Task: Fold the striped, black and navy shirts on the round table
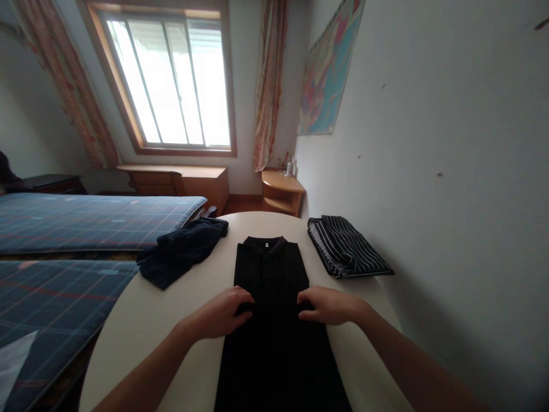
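Note:
A black collared shirt (271, 269) lies lengthwise on the round white table (141, 320), its sides folded in, collar pointing away from me. My left hand (223, 312) rests on its left edge about halfway down, fingers curled over the cloth. My right hand (328, 305) lies on the right edge at the same height, fingers bent and pressing on the fabric. Both hands seem to pinch the shirt's edges.
A crumpled dark blue garment (182, 250) lies at the table's far left edge. A folded black-and-white striped garment (345, 247) sits at the far right beside the wall. Beds with blue plaid covers (64, 223) stand to the left. A window and wooden desk are beyond.

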`<action>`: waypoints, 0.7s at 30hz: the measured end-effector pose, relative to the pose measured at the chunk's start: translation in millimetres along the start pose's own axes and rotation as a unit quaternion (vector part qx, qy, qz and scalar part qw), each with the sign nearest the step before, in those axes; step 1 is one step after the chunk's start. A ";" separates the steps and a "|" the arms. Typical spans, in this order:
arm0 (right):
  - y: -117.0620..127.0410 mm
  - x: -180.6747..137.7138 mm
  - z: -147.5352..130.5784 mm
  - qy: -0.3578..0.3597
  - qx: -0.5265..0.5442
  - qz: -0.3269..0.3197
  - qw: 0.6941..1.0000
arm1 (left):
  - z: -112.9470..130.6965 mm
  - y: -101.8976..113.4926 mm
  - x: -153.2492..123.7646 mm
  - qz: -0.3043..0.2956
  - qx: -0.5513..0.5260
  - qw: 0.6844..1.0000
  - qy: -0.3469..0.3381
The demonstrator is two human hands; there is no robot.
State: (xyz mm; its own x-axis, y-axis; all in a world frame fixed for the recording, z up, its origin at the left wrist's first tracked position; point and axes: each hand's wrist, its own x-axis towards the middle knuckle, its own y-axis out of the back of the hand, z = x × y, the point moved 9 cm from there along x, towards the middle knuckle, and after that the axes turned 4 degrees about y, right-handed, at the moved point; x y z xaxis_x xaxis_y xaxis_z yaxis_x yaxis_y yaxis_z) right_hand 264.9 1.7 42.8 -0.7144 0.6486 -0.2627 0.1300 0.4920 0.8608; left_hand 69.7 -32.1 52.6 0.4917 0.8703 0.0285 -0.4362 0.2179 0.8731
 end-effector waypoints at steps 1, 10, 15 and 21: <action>3.7 -0.8 -2.3 0.009 0.011 0.001 1.000 | -1.4 3.5 0.5 0.002 -0.001 1.000 0.009; 89.4 6.2 -9.0 0.066 0.019 0.159 0.985 | -8.4 81.6 35.2 0.103 -0.029 0.994 0.024; 136.8 25.0 -3.2 0.065 -0.040 0.251 0.965 | -19.0 120.5 70.0 0.171 -0.017 0.985 0.015; 165.2 45.6 7.2 0.042 -0.076 0.293 0.952 | -35.4 143.7 98.3 0.246 -0.011 0.969 0.025</action>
State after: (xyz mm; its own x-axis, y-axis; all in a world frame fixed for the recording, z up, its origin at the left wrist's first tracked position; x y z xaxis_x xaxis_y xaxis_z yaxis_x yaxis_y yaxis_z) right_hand 258.7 116.8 169.9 -0.6026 0.7345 0.3120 0.4269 -0.0336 0.9037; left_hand 28.7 100.4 163.6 0.1836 0.8913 0.4146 -0.6252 -0.2196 0.7489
